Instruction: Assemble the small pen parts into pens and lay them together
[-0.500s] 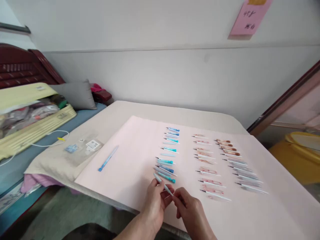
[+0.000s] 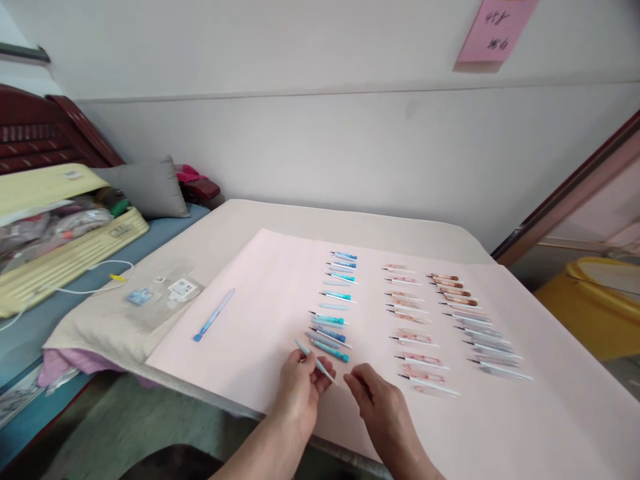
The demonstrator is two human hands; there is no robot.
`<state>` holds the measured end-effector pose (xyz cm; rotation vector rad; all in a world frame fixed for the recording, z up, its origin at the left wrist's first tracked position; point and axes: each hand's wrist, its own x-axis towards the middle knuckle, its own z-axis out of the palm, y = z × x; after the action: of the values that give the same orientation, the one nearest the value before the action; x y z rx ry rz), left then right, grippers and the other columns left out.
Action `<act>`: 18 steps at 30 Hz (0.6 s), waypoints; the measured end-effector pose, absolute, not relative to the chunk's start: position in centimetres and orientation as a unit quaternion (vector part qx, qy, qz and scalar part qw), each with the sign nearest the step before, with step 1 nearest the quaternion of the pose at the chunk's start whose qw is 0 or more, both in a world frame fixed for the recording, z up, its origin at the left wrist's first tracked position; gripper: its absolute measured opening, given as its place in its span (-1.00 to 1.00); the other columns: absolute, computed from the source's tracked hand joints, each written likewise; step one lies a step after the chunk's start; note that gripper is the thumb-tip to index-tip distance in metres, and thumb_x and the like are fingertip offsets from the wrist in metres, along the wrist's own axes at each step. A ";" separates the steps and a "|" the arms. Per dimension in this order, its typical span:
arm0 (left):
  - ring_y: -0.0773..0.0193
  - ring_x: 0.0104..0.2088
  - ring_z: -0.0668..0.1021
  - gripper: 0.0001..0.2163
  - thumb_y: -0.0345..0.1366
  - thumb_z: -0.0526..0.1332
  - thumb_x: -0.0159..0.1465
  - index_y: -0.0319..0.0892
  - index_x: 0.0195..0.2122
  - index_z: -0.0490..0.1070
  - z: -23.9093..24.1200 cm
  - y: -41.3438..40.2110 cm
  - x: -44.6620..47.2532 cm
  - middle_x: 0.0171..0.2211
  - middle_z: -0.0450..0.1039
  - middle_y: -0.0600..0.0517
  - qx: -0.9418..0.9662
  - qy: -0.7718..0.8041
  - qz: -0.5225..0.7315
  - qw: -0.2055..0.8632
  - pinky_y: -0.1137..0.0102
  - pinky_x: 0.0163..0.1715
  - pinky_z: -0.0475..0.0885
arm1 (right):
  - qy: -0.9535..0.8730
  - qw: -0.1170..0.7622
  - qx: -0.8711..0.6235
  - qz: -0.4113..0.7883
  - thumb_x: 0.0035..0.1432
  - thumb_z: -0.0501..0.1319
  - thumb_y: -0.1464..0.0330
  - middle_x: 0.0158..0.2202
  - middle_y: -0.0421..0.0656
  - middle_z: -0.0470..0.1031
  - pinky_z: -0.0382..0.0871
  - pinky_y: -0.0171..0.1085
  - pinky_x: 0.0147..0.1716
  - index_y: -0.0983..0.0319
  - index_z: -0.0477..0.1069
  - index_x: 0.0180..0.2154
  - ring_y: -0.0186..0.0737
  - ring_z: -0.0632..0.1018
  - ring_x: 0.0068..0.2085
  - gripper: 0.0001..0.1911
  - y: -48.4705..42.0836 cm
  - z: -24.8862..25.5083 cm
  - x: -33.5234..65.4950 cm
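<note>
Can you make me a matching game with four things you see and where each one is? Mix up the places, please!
Things:
1. pink note
2. grey pillow
3. lone blue pen
4. pale pen-shaped piece

Places:
A. held in the left hand
B. lying by itself on the left part of the pale pink sheet
C. up on the wall
D. on the blue bedding

Right pairs: 1-C, 2-D, 3-B, 4-A
</note>
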<state>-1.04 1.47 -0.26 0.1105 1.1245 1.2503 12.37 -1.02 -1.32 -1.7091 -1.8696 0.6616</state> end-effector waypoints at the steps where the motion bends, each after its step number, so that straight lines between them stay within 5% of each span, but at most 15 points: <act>1: 0.31 -0.50 0.50 -0.91 -0.46 0.13 0.16 -0.21 -0.46 0.23 -0.2 1.8 -1.3 -0.52 0.38 -0.01 0.053 0.507 0.560 0.653 0.33 -0.39 0.46 | -0.712 0.252 -0.631 0.179 0.19 -0.03 0.24 -0.45 -0.20 0.46 0.25 -0.42 -0.55 0.20 0.32 -0.36 -0.34 0.47 -0.52 -0.76 -0.7 -1.7 12.7; 7: 0.39 -0.56 0.47 -0.87 -0.49 0.17 0.12 -0.22 -0.50 0.22 -0.9 3.5 -2.6 -0.47 0.37 0.00 0.079 0.539 0.571 0.614 0.31 -0.39 0.48 | -0.784 0.187 -0.592 -0.003 0.15 -0.01 0.46 -0.18 -0.10 0.43 0.33 -0.34 -0.38 0.18 0.27 -0.06 -0.21 0.47 -0.20 -0.69 0.8 -4.5 13.2; 18: 0.39 -0.56 0.47 -0.90 -0.38 0.20 0.12 -0.24 -0.46 0.27 -1.8 3.6 -2.3 -0.51 0.36 0.03 0.154 0.549 0.559 0.602 0.38 -0.45 0.46 | -0.794 0.150 -0.587 0.052 0.15 0.00 0.52 -0.31 -0.15 0.37 0.25 -0.31 -0.38 0.18 0.30 -0.21 -0.23 0.42 -0.29 -0.78 1.3 -4.9 12.6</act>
<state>-2.26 3.64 -1.82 0.3577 1.2721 1.2948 12.65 1.33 -4.90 -1.6869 -2.2803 0.1500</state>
